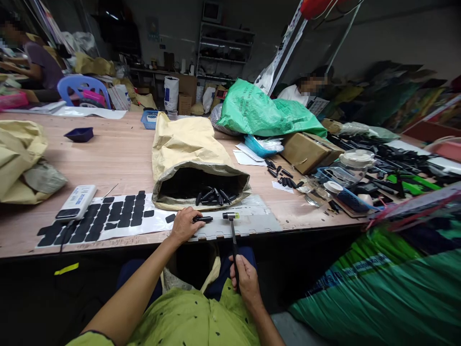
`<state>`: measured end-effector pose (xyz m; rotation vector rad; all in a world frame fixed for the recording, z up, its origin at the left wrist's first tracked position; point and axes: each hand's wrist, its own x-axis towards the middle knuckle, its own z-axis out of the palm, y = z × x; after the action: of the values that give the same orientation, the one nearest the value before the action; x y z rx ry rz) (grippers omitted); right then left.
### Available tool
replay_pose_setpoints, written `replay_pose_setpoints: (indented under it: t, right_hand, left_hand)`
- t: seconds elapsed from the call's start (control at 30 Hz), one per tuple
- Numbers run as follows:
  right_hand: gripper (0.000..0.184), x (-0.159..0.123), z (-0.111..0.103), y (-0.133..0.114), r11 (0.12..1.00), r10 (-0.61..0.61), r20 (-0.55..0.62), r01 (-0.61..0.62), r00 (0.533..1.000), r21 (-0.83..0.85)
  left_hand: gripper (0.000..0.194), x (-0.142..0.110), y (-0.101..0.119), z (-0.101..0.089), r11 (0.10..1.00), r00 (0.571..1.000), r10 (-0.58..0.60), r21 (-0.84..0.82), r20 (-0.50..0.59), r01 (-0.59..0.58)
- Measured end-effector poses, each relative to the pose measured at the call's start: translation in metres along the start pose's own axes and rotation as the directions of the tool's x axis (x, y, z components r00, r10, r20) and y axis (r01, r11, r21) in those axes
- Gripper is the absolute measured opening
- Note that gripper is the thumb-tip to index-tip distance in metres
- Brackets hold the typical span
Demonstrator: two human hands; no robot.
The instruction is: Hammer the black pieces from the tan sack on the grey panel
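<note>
At the wood-grain tabletop, left fingers are apparently pinching a black piece, right fingers gripping a hammer; shelves are standing behind.

A shelving rack stands before the dim grey back wall, and a blue plastic chair sits beyond the long wood-grained table.

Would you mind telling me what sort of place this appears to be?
It looks like a small workshop, probably for handwork: the right hand holds a hammer at a long table, and on it lies an open sack with black pieces inside.
</note>
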<state>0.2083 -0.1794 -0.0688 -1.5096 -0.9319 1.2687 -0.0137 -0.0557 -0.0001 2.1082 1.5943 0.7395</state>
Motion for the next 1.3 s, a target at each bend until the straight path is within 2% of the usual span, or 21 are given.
replay_pose_setpoints:
  t: [0.2, 0.37, 0.5, 0.77, 0.97, 1.13, 1.3]
  right_hand:
    - [0.051, -0.006, 0.003, -0.001, 0.997, -0.057, -0.051, 0.054, 0.997, -0.063]
    - [0.049, -0.012, 0.002, -0.013, 0.954, -0.172, -0.102, 0.140, 0.980, -0.264]
    - [0.047, -0.015, 0.004, -0.026, 0.904, -0.266, -0.094, 0.214, 0.959, -0.370]
    - [0.044, -0.017, 0.010, -0.036, 0.861, -0.324, -0.101, 0.249, 0.941, -0.443]
    - [0.040, -0.017, 0.009, -0.037, 0.786, -0.448, -0.101, 0.338, 0.888, -0.518]
    - [0.041, -0.017, 0.009, -0.037, 0.788, -0.413, -0.102, 0.298, 0.905, -0.539]
    - [0.041, -0.019, 0.013, -0.037, 0.761, -0.473, -0.066, 0.370, 0.879, -0.533]
  left_hand:
    - [0.013, 0.000, -0.003, 0.000, 1.000, 1.000, -0.001, -0.015, 0.007, 0.001]
    - [0.013, 0.000, 0.002, -0.003, 0.999, 1.000, -0.023, -0.035, 0.016, 0.024]
    - [0.014, -0.001, 0.005, -0.004, 0.999, 0.999, -0.034, -0.008, 0.005, 0.034]
    - [0.015, 0.000, -0.001, 0.001, 1.000, 1.000, -0.016, -0.005, 0.014, 0.016]
    - [0.015, 0.001, -0.002, 0.002, 1.000, 0.999, -0.026, -0.001, 0.027, 0.026]
    - [0.016, 0.000, -0.003, 0.003, 1.000, 0.999, -0.025, -0.004, 0.025, 0.025]
    - [0.016, 0.000, -0.002, 0.002, 1.000, 0.999, -0.024, 0.005, 0.030, 0.024]
